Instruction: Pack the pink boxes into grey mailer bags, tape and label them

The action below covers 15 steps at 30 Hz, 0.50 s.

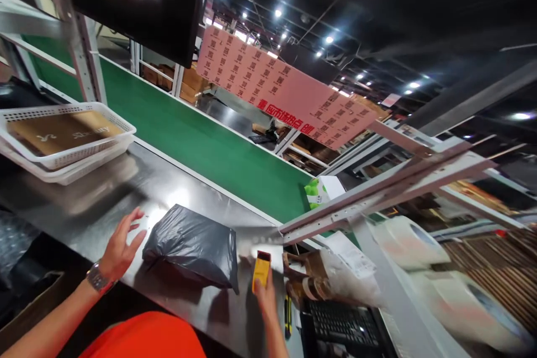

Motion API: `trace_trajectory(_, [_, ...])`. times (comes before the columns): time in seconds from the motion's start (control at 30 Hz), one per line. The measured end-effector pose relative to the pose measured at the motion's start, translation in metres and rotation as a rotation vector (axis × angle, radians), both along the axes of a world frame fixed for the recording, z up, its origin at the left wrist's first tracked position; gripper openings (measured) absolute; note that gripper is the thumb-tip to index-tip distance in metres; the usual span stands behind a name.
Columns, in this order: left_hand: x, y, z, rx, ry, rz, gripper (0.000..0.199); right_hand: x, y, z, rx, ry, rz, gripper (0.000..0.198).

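A dark grey plastic mailer bag [192, 246] lies on the steel worktop [104, 190] in front of me. My left hand [121, 247] hovers open just left of the bag, fingers spread, a watch on the wrist. My right hand [265, 293] grips a yellow handheld scanner [261, 270], held upright just right of the bag's corner. The scanner's head points toward the bag's far edge.
A green conveyor belt [201, 145] runs behind the worktop. Stacked white mesh baskets [62, 140] holding a cardboard envelope sit at the left. A keyboard [339, 324], tape rolls [409, 243], paper packets and a metal frame crowd the right.
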State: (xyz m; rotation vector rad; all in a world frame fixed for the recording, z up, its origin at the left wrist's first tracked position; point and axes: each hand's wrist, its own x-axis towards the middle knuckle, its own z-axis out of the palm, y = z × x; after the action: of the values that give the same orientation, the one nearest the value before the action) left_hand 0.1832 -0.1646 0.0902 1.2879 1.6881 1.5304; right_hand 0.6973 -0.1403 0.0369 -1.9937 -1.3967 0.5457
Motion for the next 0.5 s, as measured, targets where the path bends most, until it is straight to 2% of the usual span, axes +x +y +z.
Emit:
trace_trajectory(0.07, [0.03,0.009,0.028,-0.063,-0.152,-0.126,0.071,0.007,0.004,0.039,-0.013,0.327,-0.02,0.089])
trace_trajectory(0.13, [0.066,0.018,0.048,-0.166,-0.343,-0.323,0.068,0.003,0.004,0.079,0.01,0.613,-0.011,0.09])
trace_trajectory(0.23, [0.125,0.03,0.067,-0.37,-0.674,-0.587,0.067,-0.023,-0.002,0.121,0.078,0.836,0.067,0.092])
trace_trajectory(0.33, [0.166,0.038,0.075,-0.56,-0.89,-0.673,0.07,-0.055,-0.01,0.131,0.059,0.947,0.289,0.104])
trace_trajectory(0.43, [0.177,0.04,0.073,-0.535,-0.904,-0.625,0.071,-0.074,-0.013,0.125,0.01,0.863,0.514,0.12])
trace_trajectory(0.5, [0.173,0.038,0.067,-0.526,-0.877,-0.576,0.068,-0.08,-0.013,0.121,-0.008,0.712,0.614,0.117])
